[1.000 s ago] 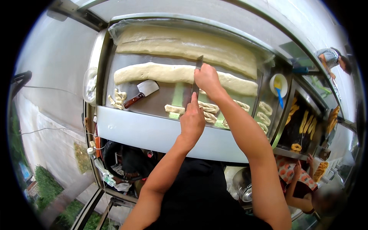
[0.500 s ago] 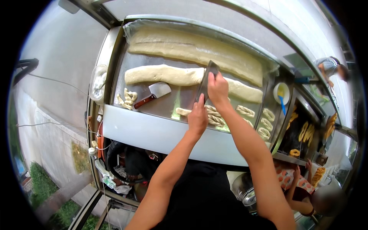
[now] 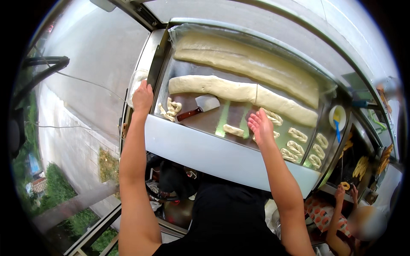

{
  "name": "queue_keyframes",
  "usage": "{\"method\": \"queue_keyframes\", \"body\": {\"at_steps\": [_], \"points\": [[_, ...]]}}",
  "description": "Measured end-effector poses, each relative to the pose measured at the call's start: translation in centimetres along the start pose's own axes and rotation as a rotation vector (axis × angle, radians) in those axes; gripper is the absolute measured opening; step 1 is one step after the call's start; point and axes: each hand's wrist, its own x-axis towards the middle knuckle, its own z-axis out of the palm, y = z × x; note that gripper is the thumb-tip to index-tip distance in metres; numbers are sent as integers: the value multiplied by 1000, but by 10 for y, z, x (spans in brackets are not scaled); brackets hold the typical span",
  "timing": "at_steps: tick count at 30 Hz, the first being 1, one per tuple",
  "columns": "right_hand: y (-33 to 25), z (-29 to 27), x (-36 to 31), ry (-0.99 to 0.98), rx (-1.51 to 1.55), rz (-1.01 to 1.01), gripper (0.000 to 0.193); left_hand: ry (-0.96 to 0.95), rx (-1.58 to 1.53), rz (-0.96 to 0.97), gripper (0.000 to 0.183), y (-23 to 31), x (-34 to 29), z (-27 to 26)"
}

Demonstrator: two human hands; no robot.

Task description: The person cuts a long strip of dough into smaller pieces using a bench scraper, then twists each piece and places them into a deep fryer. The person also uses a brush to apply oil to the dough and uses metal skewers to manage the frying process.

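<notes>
At the left end of the metal work tray (image 3: 188,68), my left hand (image 3: 143,97) reaches over a clear tub (image 3: 133,87) of white powder. Its fingers are curled together, and what they hold is hidden. My right hand (image 3: 261,126) hovers over the tray's near part, fingers stretched, palm turned left, nothing in it. Beyond it lies a long strip of pale dough (image 3: 209,84) with a cut across it. A cleaver (image 3: 207,102) with a wooden handle rests flat between the hands. Near my right hand lie a short dough piece (image 3: 233,130) and several twisted dough pieces (image 3: 294,148).
A wide dough slab (image 3: 247,64) under plastic film fills the tray's far side. Dough scraps (image 3: 171,107) lie by the cleaver. A bowl (image 3: 337,116) with a blue brush stands right, beside a fryer (image 3: 348,164). Another person's hand (image 3: 340,192) is there. A white board (image 3: 205,155) borders the tray.
Both hands have left the dark flat blade that pressed across the dough strip; the blade no longer shows. My left hand moved left to the tub, and my right hand opened and came nearer.
</notes>
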Motion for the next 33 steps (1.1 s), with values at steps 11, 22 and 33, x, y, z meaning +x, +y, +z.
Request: {"method": "queue_keyframes", "body": {"at_steps": [11,22,33], "points": [[18,49,75,201,531,105,75,217,289,-19,48,0,61,72],[23,121,90,507,-152,-715,38,-500,-295,82,50,33,56,90],[-38,85,95,-74,-239,-111,10,-1149,-1154,-470,43,40,52,83]]}}
